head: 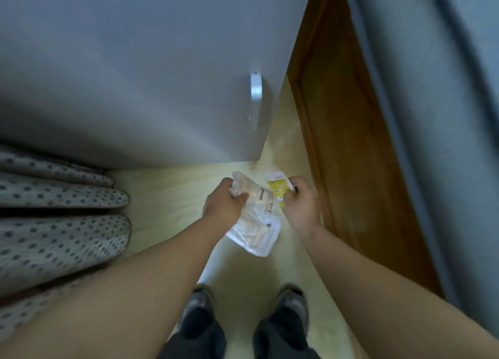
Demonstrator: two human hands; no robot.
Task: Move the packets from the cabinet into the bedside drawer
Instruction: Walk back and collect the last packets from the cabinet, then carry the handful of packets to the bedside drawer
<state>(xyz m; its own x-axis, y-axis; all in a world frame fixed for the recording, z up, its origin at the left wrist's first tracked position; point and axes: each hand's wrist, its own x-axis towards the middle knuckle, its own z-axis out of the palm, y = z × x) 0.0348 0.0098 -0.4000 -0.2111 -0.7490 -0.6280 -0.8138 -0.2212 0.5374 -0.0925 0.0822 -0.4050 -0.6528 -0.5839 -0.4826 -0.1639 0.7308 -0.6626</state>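
Both hands clutch packets before the grey cabinet door [151, 75], left hand [222, 206] gripping the clear packet [256, 223], right hand [301, 206] pinching the yellow packet [278, 190], probably for carrying.

Blur and grip are hiding the detail.

The left hand [222, 204] is gripping the clear packet [256, 223], its fingers covering the packet's upper left corner; the right hand [299, 204] is pinching the yellow packet [278, 190] and hiding its right side. Lettering on both is smearing too much to read. The cabinet door [135, 75] is running off the top and left edges, its handle [255, 88] blurring into a streak. Dark trouser legs [197, 331] are hiding the heels of the shoes [295, 302] — and both forearms [135, 291] are leaving the picture at the bottom.
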